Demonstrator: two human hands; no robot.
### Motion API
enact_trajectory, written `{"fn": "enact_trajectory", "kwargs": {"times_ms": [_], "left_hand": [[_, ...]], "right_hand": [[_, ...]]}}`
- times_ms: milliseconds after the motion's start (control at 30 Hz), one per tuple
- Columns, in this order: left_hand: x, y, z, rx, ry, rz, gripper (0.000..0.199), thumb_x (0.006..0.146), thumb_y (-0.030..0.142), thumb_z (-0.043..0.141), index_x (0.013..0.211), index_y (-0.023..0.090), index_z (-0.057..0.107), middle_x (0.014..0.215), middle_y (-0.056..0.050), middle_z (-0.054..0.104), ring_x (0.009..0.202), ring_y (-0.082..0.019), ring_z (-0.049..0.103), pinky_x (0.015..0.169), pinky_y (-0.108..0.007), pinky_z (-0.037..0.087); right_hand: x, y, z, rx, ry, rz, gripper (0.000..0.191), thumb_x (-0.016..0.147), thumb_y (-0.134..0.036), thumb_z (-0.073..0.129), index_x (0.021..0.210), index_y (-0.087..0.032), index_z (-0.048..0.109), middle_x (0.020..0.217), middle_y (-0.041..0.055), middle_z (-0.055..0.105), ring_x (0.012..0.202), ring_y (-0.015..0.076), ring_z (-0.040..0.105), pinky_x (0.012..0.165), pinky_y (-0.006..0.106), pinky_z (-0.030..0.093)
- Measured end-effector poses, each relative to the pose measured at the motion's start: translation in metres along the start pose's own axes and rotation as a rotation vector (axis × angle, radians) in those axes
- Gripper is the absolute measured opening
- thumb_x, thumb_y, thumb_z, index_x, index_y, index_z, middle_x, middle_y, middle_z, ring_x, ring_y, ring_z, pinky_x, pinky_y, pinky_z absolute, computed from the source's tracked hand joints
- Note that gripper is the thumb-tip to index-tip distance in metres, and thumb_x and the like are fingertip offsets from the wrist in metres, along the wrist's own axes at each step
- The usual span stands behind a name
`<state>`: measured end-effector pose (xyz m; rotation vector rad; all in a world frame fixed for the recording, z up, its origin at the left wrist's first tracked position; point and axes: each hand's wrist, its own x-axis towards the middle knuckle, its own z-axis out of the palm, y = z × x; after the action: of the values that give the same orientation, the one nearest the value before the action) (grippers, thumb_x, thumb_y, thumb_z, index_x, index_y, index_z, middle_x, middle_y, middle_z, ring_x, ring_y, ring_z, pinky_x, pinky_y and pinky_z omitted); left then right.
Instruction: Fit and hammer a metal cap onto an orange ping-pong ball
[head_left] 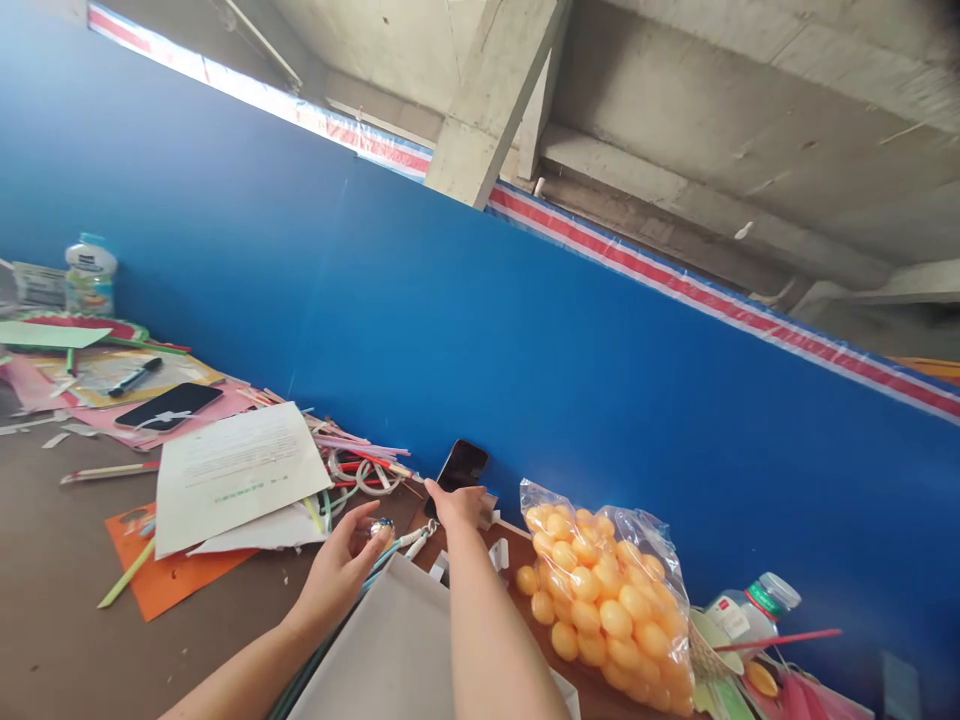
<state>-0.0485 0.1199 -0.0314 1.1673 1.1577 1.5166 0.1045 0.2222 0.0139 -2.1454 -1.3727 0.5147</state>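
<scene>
My left hand is closed around a small, shiny silver object, whose kind I cannot make out. My right hand reaches forward with its fingers apart, right beside a black phone leaning on the blue wall; whether it touches the phone is unclear. Between my hands lies a cord with a metal clasp. A large grey-white, flat-sided object stands in front of me, partly behind my right forearm. Small white pieces lie near my right wrist.
To the right sits a clear bag of orange balls, then a clear plastic bottle. On the left are a printed sheet, orange paper, another phone, a marker and a white bottle. A blue partition runs behind.
</scene>
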Motion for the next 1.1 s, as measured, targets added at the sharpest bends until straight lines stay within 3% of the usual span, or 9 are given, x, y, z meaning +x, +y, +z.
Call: {"fn": "enact_trajectory", "kwargs": {"times_ms": [100, 200, 400, 500, 1100], "left_hand": [[0.005, -0.005, -0.002, 0.018, 0.017, -0.042, 0.062, 0.068, 0.054, 0.060, 0.118, 0.018, 0.052, 0.087, -0.002, 0.058, 0.066, -0.015, 0.055, 0.059, -0.026, 0.046], [0.005, -0.006, -0.002, 0.052, 0.001, -0.059, 0.060, 0.069, 0.055, 0.059, 0.117, 0.019, 0.052, 0.088, -0.003, 0.059, 0.069, -0.016, 0.057, 0.062, -0.027, 0.046], [0.005, -0.006, -0.003, 0.125, -0.020, -0.078, 0.058, 0.071, 0.056, 0.057, 0.114, 0.018, 0.053, 0.089, -0.003, 0.061, 0.069, -0.017, 0.058, 0.066, -0.029, 0.047], [0.007, -0.010, -0.003, 0.099, -0.031, -0.090, 0.058, 0.070, 0.057, 0.057, 0.112, 0.017, 0.055, 0.090, -0.004, 0.062, 0.069, -0.017, 0.058, 0.065, -0.029, 0.047], [0.010, -0.026, -0.001, 0.234, -0.077, 0.006, 0.052, 0.075, 0.052, 0.051, 0.113, 0.017, 0.055, 0.094, -0.005, 0.063, 0.073, -0.018, 0.059, 0.072, -0.030, 0.048]], "right_hand": [[0.005, -0.007, 0.016, 0.003, 0.061, 0.167, 0.126, 0.059, -0.063, 0.064, 0.138, 0.004, -0.008, 0.133, 0.0359, 0.032, 0.117, 0.0401, 0.042, 0.085, 0.048, 0.042], [0.008, -0.012, 0.025, -0.008, 0.117, 0.270, 0.120, 0.062, -0.059, 0.065, 0.140, -0.003, -0.008, 0.134, 0.0312, 0.032, 0.115, 0.0378, 0.044, 0.084, 0.048, 0.043], [0.011, -0.011, 0.030, -0.050, 0.155, 0.314, 0.067, 0.081, -0.048, 0.055, 0.136, -0.019, 0.028, 0.127, 0.0134, 0.045, 0.107, 0.0265, 0.051, 0.083, 0.043, 0.046], [0.011, -0.010, 0.029, -0.064, 0.155, 0.300, 0.057, 0.084, -0.045, 0.053, 0.132, -0.019, 0.035, 0.124, 0.0116, 0.048, 0.102, 0.0239, 0.054, 0.080, 0.042, 0.048], [0.013, -0.009, 0.027, -0.110, 0.115, 0.284, 0.058, 0.083, -0.048, 0.053, 0.131, -0.018, 0.036, 0.123, 0.0119, 0.049, 0.100, 0.0234, 0.056, 0.079, 0.042, 0.049]]}}
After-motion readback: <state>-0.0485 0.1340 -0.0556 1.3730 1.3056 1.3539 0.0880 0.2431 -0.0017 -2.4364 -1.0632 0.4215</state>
